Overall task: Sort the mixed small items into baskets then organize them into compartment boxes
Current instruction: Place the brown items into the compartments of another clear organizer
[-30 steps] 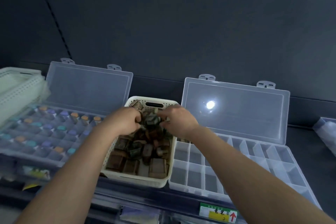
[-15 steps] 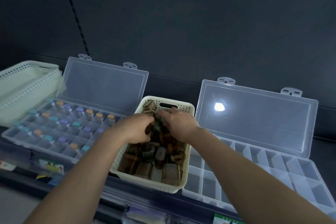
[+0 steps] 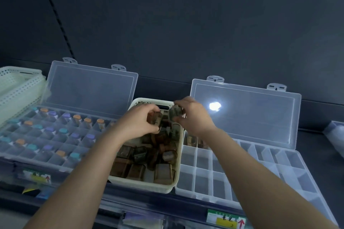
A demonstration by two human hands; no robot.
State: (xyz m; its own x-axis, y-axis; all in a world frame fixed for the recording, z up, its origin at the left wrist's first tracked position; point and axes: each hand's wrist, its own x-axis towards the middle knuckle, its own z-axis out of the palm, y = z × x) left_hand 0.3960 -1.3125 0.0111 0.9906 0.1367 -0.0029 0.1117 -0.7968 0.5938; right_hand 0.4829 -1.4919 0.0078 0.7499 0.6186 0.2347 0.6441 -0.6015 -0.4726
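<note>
A cream basket point(image 3: 168, 185) in the middle holds several small brown blocks point(image 3: 163, 172). My left hand point(image 3: 137, 123) is above its far end, fingers closed on one brown block point(image 3: 154, 118). My right hand point(image 3: 193, 115) is just to the right, pinching another block point(image 3: 176, 112) over the basket's far right corner. Right of the basket lies an open clear compartment box point(image 3: 260, 165); a few brown blocks point(image 3: 192, 140) sit in its far left cells. An open compartment box on the left point(image 3: 18, 154) holds several small bottles with orange, teal and purple caps.
Stacked white perforated baskets point(image 3: 16, 87) stand at the far left. Both box lids lean back against a dark wall. A shelf edge with a yellow-green label point(image 3: 226, 221) runs along the front. Another clear container point(image 3: 335, 135) sits at the far right.
Both hands have lifted out of the pile and drawn apart, each holding a brown block. The right hand has shifted toward the right box. The camera view has moved closer.
</note>
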